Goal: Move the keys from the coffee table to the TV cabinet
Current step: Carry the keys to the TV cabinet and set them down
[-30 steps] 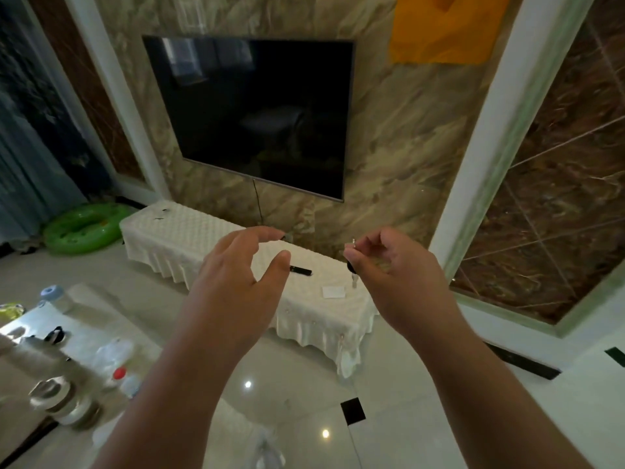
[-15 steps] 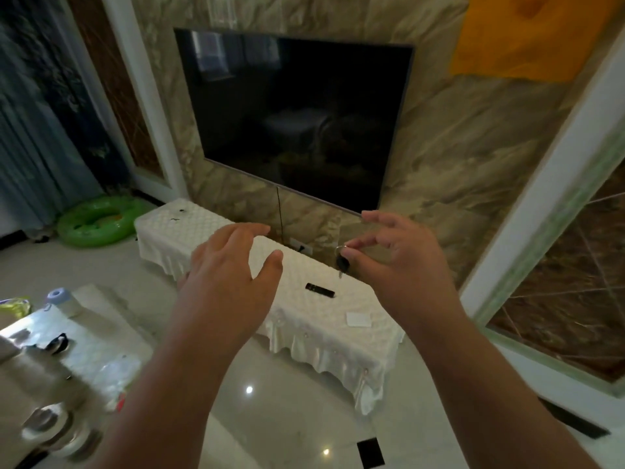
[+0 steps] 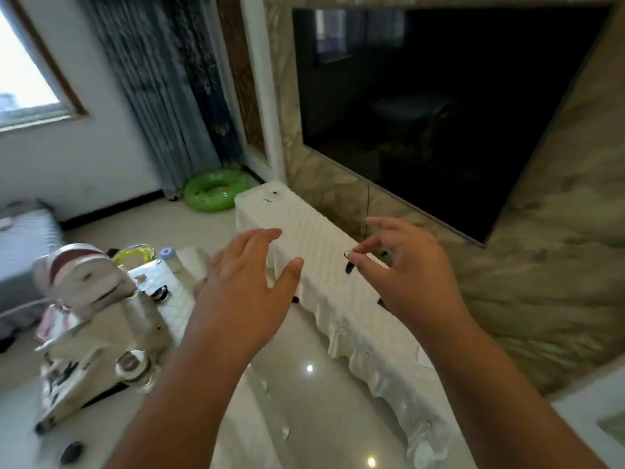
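My right hand [image 3: 411, 275] pinches the keys [image 3: 349, 264] between thumb and forefinger; a dark key head dangles under a small ring. They hang above the TV cabinet [image 3: 304, 231], a long low unit under a white quilted cover with a frilled hem. My left hand [image 3: 247, 289] is held out beside it with fingers spread and nothing in it, over the cabinet's front edge. The coffee table [image 3: 176, 292], also under a white cover, lies low on the left.
A large dark TV [image 3: 439, 106] hangs on the marble wall above the cabinet. A green swim ring [image 3: 214, 190] lies on the floor beyond the cabinet's far end. A toy rocking horse [image 3: 94, 319], a bottle [image 3: 170, 260] and small items crowd the left. Glossy floor tiles lie below.
The view has swung left and closer to the cabinet. My right hand with the keys has come in over the cabinet top, and the rocking horse and window came into view.
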`<state>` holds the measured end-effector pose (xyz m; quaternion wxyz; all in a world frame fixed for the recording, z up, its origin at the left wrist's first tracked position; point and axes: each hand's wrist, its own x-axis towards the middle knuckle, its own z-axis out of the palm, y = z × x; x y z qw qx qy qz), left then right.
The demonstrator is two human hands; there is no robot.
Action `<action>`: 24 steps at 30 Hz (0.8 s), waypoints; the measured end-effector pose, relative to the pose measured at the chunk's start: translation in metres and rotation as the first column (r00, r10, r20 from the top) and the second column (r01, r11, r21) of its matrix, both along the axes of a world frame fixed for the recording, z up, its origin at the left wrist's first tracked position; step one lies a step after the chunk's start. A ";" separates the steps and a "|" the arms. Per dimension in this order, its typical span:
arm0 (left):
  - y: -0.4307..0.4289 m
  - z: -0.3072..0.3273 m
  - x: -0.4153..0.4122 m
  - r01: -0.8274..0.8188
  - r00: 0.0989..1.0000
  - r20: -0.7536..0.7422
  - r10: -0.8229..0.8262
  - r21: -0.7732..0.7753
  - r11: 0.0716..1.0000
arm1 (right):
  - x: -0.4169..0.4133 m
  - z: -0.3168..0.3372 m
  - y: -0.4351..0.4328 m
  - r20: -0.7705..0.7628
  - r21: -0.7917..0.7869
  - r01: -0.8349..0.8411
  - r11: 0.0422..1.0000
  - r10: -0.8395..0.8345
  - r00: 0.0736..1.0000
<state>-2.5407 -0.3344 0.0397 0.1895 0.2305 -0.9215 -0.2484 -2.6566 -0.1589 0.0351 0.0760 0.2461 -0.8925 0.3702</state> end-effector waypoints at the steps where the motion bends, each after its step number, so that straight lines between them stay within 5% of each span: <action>1: 0.003 0.001 -0.006 -0.041 0.999 -0.002 0.041 -0.001 0.999 | -0.012 0.001 -0.002 0.002 0.001 -0.027 1.000 0.027 1.000; 11: 0.035 0.004 -0.057 -0.320 0.947 0.000 0.320 0.020 0.947 | -0.111 0.008 -0.016 -0.014 -0.037 -0.284 0.958 0.284 0.959; 24: -0.013 -0.006 -0.114 -0.391 0.920 0.009 0.391 0.069 0.918 | -0.174 -0.005 -0.074 0.076 -0.057 -0.391 0.918 0.395 0.915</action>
